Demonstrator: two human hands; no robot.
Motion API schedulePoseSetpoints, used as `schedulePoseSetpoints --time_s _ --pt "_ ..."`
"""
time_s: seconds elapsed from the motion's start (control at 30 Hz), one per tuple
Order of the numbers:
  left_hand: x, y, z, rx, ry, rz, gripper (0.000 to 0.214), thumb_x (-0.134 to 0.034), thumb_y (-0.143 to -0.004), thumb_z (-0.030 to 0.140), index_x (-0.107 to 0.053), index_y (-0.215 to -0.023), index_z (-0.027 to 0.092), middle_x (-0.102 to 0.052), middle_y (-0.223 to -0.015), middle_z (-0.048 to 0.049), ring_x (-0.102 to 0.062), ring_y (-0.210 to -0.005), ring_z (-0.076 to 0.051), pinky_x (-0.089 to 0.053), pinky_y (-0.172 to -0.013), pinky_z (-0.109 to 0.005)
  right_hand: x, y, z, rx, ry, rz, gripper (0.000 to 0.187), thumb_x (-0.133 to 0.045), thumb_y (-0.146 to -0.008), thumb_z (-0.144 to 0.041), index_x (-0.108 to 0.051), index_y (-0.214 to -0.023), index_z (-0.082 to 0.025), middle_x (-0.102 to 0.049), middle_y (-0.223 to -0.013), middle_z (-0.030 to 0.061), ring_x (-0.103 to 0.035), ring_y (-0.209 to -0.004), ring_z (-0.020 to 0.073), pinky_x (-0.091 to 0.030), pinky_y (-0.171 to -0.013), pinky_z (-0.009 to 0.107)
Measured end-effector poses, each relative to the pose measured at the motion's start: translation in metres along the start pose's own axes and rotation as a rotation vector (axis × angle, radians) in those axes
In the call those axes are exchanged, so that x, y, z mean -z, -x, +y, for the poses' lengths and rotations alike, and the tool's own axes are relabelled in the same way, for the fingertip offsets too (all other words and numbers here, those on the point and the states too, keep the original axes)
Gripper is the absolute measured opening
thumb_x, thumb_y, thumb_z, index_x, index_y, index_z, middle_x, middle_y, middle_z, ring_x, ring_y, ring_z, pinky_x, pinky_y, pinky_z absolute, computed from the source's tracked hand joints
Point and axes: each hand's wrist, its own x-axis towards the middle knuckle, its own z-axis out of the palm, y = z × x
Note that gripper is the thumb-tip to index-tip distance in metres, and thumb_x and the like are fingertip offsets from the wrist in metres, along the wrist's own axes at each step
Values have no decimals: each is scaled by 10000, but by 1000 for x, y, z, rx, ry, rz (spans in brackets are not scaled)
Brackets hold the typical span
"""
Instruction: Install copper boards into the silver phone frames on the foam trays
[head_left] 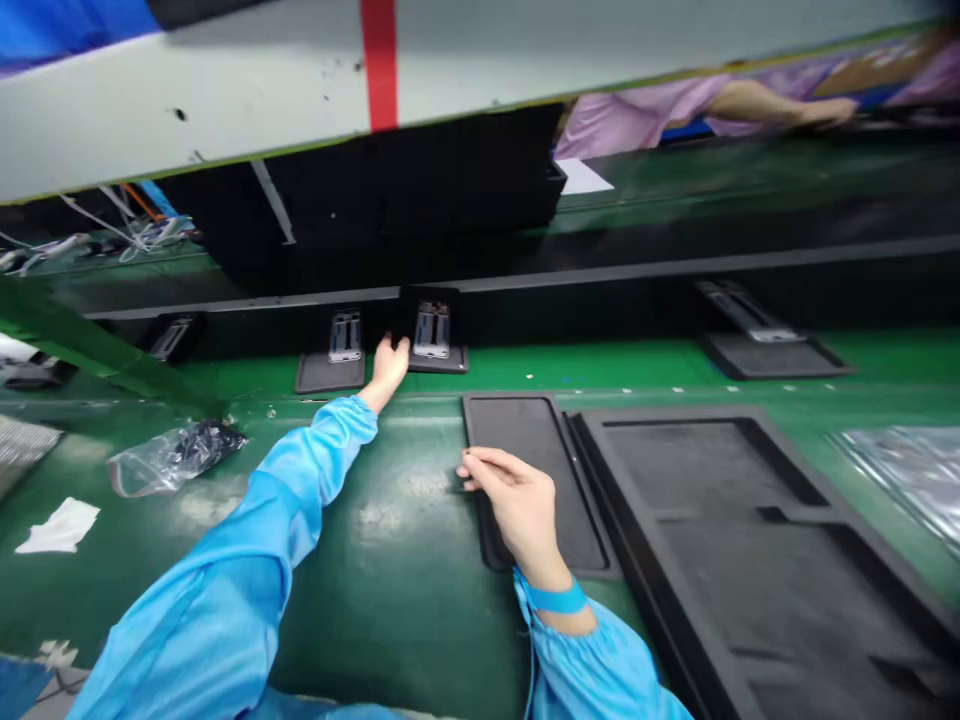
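My left hand (pixel 389 368) reaches far across the green bench, fingers apart and holding nothing. Its fingertips are right by a metal phone frame (pixel 432 330) standing tilted on a black mat (pixel 448 361), and a second metal frame (pixel 345 337) stands just left of it. My right hand (pixel 519 503) lies over a narrow black foam tray (pixel 525 470). Its thumb and fingers are bunched at the tray's left rim, and I cannot tell whether they grip it.
A large black foam tray (pixel 750 540) with recesses lies to the right. Further frames stand on the far shelf. A plastic bag (pixel 176 458) with black contents and a white cloth (pixel 58 525) lie at left. A grey beam crosses overhead.
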Motion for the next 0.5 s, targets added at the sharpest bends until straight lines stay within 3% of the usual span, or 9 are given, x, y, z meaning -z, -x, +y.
schedulePoseSetpoints --time_s 0.07,0.17,0.3,0.4,0.5 --pt "22 -5 1 -41 -107 17 406 -674 -1010 363 -614 -1370 185 -597 -1435 -130 -625 -1257 -291 -552 -1053 -529 0 0 0 41 -11 13 298 -904 -676 -429 -814 -805 -176 -796 -791 86 -766 -642 222 -658 -572 333" --pt "77 -16 -2 -41 -287 90 455 -671 -1010 348 -575 -1431 205 -529 -1523 -137 -575 -1332 -314 -516 -1100 -558 -1 0 0 71 -15 29 258 -888 -697 -403 -815 -807 -182 -796 -875 81 -764 -659 198 -644 -583 309" --pt "149 -26 -13 67 -513 162 433 -684 -1003 375 -604 -1373 165 -608 -1401 -136 -645 -1214 -289 -576 -1010 -514 -2 3 3 64 -33 26 265 -880 -717 -395 -801 -848 -178 -795 -847 81 -770 -687 196 -641 -620 301" --pt "173 -24 -24 101 -622 157 402 -678 -1008 380 -621 -1342 164 -636 -1352 -126 -665 -1166 -270 -593 -976 -489 -3 4 7 49 -97 5 364 -895 -715 -419 -765 -951 -174 -797 -836 78 -776 -697 201 -652 -639 312" --pt "174 -21 -27 91 -668 164 392 -675 -1010 380 -624 -1336 167 -641 -1342 -120 -670 -1154 -264 -597 -969 -482 -3 3 9 52 -153 -23 446 -907 -710 -427 -738 -1033 -170 -799 -907 85 -773 -707 190 -654 -640 310"
